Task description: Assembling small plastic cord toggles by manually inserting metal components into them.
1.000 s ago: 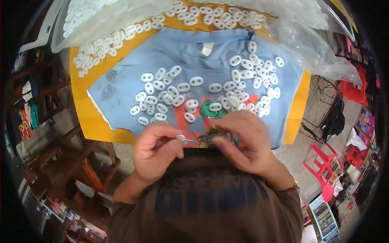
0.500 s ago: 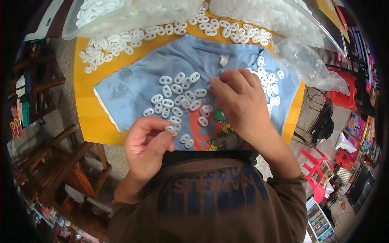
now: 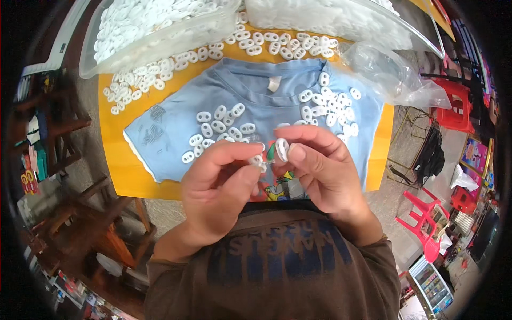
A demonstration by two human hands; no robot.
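My left hand (image 3: 218,189) pinches a small white plastic piece (image 3: 257,160) between thumb and fingertips, and a thin coil spring (image 3: 269,162) seems to stick out of it toward the right. Facing it, my right hand (image 3: 330,173) grips a white oval two-hole piece (image 3: 282,150), turned partly edge-on. A narrow gap separates the two pieces. Both hands are raised above a light blue T-shirt (image 3: 178,144) with a cartoon print. On the shirt lie a loose group of white two-hole pieces (image 3: 218,126) at left and a denser heap (image 3: 332,109) at right. My left hand hides part of the left group.
A yellow board (image 3: 114,165) lies under the shirt. Behind stand a clear tub (image 3: 160,48) of white pieces and another clear container (image 3: 341,33). More pieces (image 3: 253,49) line the board's far side. A clear plastic bag (image 3: 384,74) rests at far right.
My right hand has come back from the shirt toward my body, now with an oval piece in its fingers. My left hand has moved right, bringing its piece close to it.
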